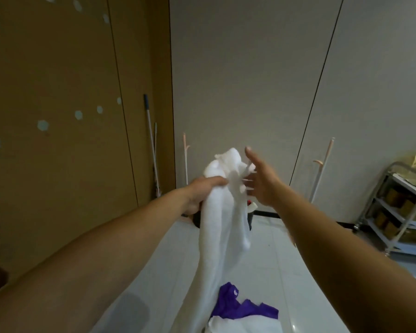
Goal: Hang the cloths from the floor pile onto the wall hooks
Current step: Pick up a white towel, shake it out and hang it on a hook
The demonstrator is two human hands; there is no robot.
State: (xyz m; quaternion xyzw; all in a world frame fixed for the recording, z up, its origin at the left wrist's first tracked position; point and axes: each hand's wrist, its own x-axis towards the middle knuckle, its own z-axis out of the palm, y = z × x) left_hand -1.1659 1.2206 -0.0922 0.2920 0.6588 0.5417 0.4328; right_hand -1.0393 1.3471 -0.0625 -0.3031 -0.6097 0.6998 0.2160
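Floor pile: a crumpled purple cloth (240, 306) lies on a flat white cloth (238, 325) at the bottom centre of the frame, on glossy white floor tiles (274, 248).

Item in hand: a long, soft white towel (216, 212) hangs in the centre of the frame, bunched at the top. Its lower length drops towards the pile. Whether it touches the pile cannot be told.

Left hand (202, 193): just left of centre, fingers curled tight round the towel below its bunched top.

Right hand (262, 181): just right of centre, palm turned towards the towel, thumb raised, fingers spread and straight. The fingertips are blurred against the upper folds. Contact cannot be confirmed.

Behind the towel: a dark round bucket (196, 219) stands on the floor, mostly hidden by the towel. A small red and white object (251, 205) shows at its right edge. What it is cannot be made out.

Hooks: two pale pink upright hook strips stand against the grey wall, one left of the towel top (185, 150), one in the right half of the frame (328, 152). Both are bare.

Corner: a metal mop handle with a dark grip (151, 145) leans where the brown panel meets the grey wall.

Right edge: a steel wire trolley (375, 212) holds brown boxes on its shelves.

Left half: a brown wall panel (58, 68) carries pale round patches.
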